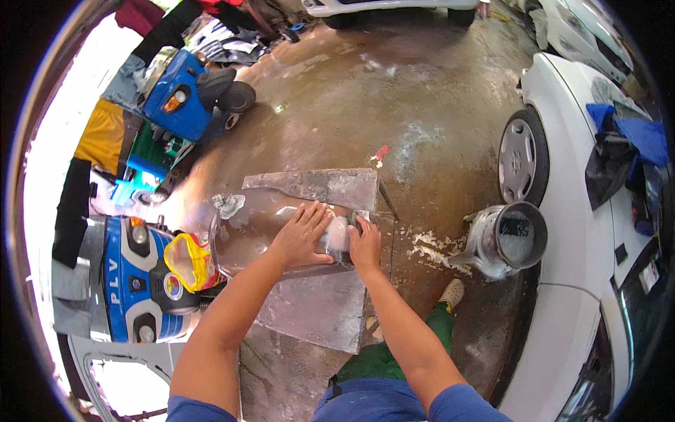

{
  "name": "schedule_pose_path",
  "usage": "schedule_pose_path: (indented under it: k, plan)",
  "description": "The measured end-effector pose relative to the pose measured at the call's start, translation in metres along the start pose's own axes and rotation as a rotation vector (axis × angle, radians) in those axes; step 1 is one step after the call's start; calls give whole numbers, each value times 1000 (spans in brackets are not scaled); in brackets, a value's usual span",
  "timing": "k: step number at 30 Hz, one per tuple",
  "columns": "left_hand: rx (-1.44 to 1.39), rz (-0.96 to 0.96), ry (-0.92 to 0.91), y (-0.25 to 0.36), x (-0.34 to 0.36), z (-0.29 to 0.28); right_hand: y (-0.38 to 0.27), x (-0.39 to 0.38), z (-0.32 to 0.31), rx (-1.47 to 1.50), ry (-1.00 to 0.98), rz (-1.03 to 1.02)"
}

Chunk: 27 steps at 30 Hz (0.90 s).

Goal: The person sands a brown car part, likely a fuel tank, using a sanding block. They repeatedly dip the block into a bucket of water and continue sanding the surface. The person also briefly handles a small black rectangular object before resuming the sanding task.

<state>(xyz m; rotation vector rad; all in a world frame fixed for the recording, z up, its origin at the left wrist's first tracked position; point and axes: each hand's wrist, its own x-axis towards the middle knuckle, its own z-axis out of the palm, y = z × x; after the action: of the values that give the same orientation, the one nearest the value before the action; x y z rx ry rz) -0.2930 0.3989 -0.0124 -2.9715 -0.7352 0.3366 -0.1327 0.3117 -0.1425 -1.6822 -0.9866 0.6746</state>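
Note:
A brown, smooth, curved panel [256,218] lies on a grey, dusty flat board [316,302] in front of me. Near its right end is a whitish smooth patch [339,232]. My left hand [302,235] rests flat on the panel just left of this patch, fingers stretched out. My right hand [365,245] is at the panel's right end, its fingers bent against a small dark piece [353,221]. I cannot make out whether that piece is loose or part of the panel. A pale lump of paste [228,204] sits at the panel's far left corner.
A red-and-yellow plastic bag [191,264] stands left of the board, beside a blue vehicle front [133,281]. On the right, a grey bucket [512,235] holding liquid stands near a white car [562,176]. Pale scraps [436,252] and a red object [382,152] lie on the floor.

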Motion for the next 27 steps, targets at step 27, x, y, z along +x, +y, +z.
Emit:
schedule_pose_path:
  k: [27]
  plan:
    - [-39,17,-2,4,7,11,2,-36,9,-152,128,41]
